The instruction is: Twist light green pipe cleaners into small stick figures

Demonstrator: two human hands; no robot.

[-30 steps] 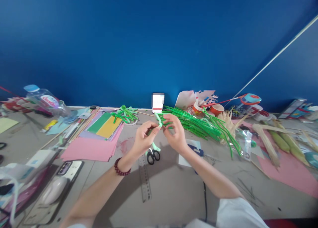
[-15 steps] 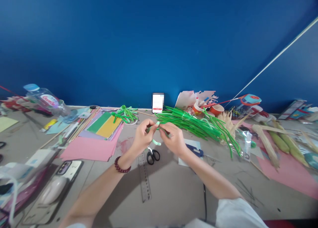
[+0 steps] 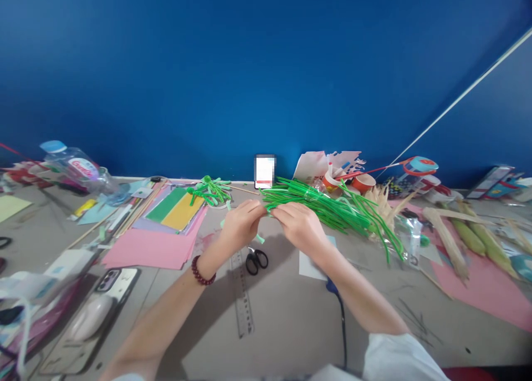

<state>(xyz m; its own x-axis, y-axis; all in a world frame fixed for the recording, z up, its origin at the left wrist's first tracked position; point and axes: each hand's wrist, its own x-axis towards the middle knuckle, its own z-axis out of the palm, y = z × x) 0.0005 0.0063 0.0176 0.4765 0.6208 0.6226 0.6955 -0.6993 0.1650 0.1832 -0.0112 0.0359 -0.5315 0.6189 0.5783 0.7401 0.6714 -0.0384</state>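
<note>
Both hands meet over the grey table [image 3: 291, 325], just in front of the big bundle of green pipe cleaners [image 3: 328, 206], which I take as the landmark. The left hand [image 3: 241, 223] and the right hand [image 3: 299, 223] are each closed on a pale green pipe cleaner piece [image 3: 260, 238]; only its short tail shows, hanging under the left hand, the rest is hidden by the fingers.

As I judge it, the twisting of this piece is somewhere in the middle: it is already bent and gripped from two sides, but no finished shape can be seen. Some twisted green figures [image 3: 210, 191] already lie left of the bundle (probably finished ones), and the bundle itself is still large.

Compared with half a second ago, the hands have moved closer together and a little toward the bundle, and the fingers now cover the piece more. The black scissors [image 3: 256, 259], nearer to the person than the bundle, have not moved.
</note>
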